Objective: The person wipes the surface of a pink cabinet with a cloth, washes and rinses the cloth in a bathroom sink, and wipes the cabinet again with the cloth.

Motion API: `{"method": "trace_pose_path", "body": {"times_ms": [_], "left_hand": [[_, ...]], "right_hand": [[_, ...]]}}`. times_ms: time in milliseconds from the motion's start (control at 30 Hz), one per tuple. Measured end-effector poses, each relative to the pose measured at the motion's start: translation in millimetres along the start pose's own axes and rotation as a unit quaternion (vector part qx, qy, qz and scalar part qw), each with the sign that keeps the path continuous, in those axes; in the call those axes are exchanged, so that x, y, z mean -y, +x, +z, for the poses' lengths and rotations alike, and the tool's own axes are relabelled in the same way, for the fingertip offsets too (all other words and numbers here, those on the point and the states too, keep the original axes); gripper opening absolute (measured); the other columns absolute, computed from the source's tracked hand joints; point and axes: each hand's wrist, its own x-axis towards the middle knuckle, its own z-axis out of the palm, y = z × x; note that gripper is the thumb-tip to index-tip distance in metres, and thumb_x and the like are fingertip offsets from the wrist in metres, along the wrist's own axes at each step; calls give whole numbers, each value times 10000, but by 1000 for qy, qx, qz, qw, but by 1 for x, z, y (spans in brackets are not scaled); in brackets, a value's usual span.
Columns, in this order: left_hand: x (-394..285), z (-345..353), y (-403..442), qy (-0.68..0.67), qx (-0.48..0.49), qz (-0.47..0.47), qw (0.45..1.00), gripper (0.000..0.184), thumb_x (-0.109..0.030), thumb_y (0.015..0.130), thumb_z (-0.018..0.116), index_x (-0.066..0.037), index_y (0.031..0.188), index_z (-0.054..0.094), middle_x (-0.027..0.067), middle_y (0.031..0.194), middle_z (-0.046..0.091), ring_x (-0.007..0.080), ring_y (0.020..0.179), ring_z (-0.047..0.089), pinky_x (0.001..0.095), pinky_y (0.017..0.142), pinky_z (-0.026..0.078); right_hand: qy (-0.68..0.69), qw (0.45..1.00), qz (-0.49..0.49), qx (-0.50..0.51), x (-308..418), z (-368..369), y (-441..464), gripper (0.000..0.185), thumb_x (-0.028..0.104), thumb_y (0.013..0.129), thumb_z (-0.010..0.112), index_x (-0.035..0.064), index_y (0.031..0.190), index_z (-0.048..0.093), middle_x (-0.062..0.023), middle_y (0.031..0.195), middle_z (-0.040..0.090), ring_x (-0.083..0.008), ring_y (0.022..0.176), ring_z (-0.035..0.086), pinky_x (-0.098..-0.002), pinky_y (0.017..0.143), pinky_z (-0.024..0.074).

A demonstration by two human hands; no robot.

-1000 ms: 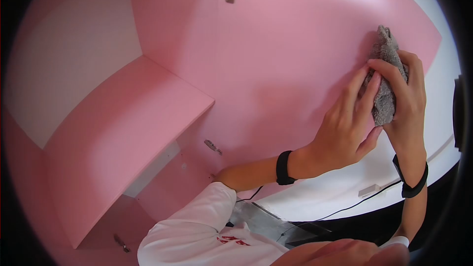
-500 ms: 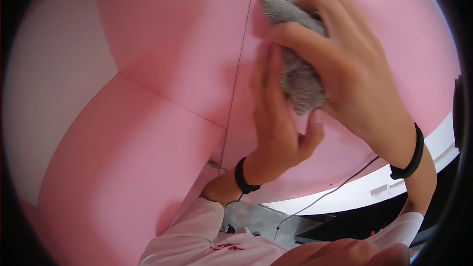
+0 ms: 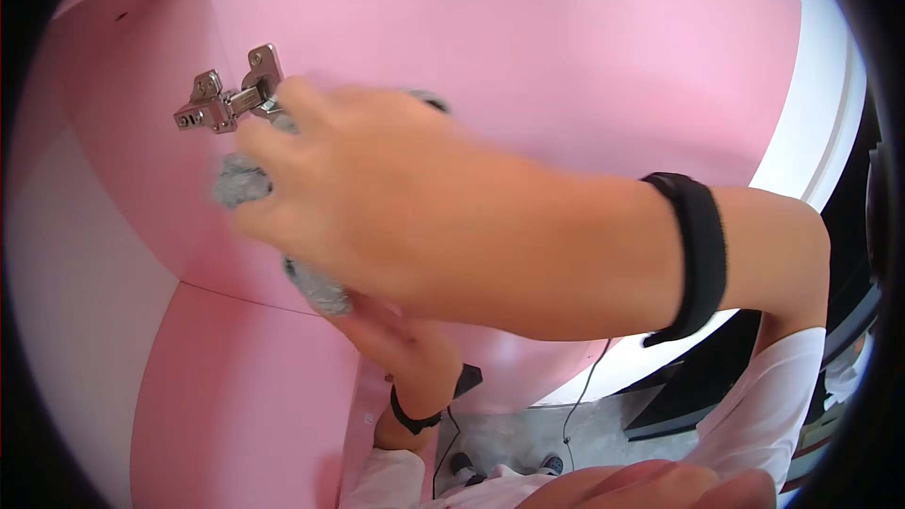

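Observation:
A crumpled grey cloth [image 3: 243,181] is gripped in my right hand [image 3: 377,188], with parts of it poking out between and below the fingers. The hand presses toward the pink cabinet door [image 3: 584,66], close beside a metal hinge [image 3: 219,102] whose right part the fingertips nearly reach. Lower down, my left hand [image 3: 410,349] is mostly behind the right one; its fingers are hidden, and it is near the cloth's lower edge. Both wrists wear black bands.
A pink cabinet panel [image 3: 245,405] with a seam stands at the left, beside a pale panel [image 3: 66,320]. A thin black cable [image 3: 586,386] hangs below the door. Grey floor [image 3: 509,434] and my shoes show at the bottom.
My view has shifted, so the hinge appears lower and further left. My right hand has moved left with the cloth, now covering most of it and my left hand's fingers.

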Motion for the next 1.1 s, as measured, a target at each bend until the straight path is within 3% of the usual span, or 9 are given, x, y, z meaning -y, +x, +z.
{"method": "trace_pose_path", "body": {"times_ms": [133,200,267,467,600,767,833,933,1100], "left_hand": [[-4,42,-22,46,100,117,987,879,-225,963,657,102,1592,138,273,1606,317,401,1463,364,510,1195,276],[-16,66,-34,77,133,142,978,892,-209,945,666,107,1591,138,289,1608,308,424,1460,363,524,1191,279],[-25,89,-38,150,177,219,948,872,-153,913,657,121,1589,178,341,1603,278,471,1444,365,555,1190,285],[-58,140,-73,102,213,195,952,908,-75,792,726,106,1577,308,384,1549,313,492,1316,477,482,1008,501],[-76,162,-100,80,246,171,951,930,-66,797,720,122,1582,258,371,1552,301,481,1365,439,489,1063,461],[-87,173,-135,70,339,176,922,915,-30,793,716,96,1590,285,328,1558,331,469,1293,523,428,991,526],[-87,172,-155,57,374,131,916,895,3,807,696,47,1605,292,292,1574,336,456,1304,524,431,1001,524],[-79,158,-196,3,456,18,890,860,41,823,668,-14,1607,320,265,1574,354,445,1320,514,441,1035,505],[-52,79,-260,81,542,-181,817,678,54,886,631,-55,1527,439,173,1520,449,306,1255,589,392,1021,507]], "right_hand": [[-15,999,20,38,-29,-44,-50,325,242,737,775,123,1039,756,-108,1152,637,-285,1075,585,-349,785,515],[45,993,100,48,-44,-64,-79,313,62,748,728,126,1054,704,-107,1125,599,-301,1032,603,-384,822,569],[22,994,106,24,-56,-72,-103,342,51,731,748,136,1059,697,-113,1149,605,-311,1050,608,-393,845,564],[11,986,168,20,-63,-111,-158,410,49,704,823,136,1081,688,-139,1249,616,-357,1133,608,-418,914,538],[-17,977,212,-6,-59,-128,-201,396,43,725,830,118,1091,698,-171,1279,608,-388,1169,597,-410,956,517],[-13,963,270,-9,-46,-142,-259,363,43,752,802,118,1090,694,-163,1234,604,-380,1133,597,-411,908,520],[-41,956,290,-9,-41,-140,-291,366,49,748,796,132,1090,693,-138,1190,611,-362,1098,600,-404,853,531],[110,916,384,-40,-28,-121,-350,430,-6,733,806,113,1127,679,-148,1195,590,-356,1109,598,-398,932,507],[275,831,471,-110,18,-91,-435,546,-138,745,709,60,1247,630,-101,1225,613,-243,1161,616,-326,1014,481]]}}
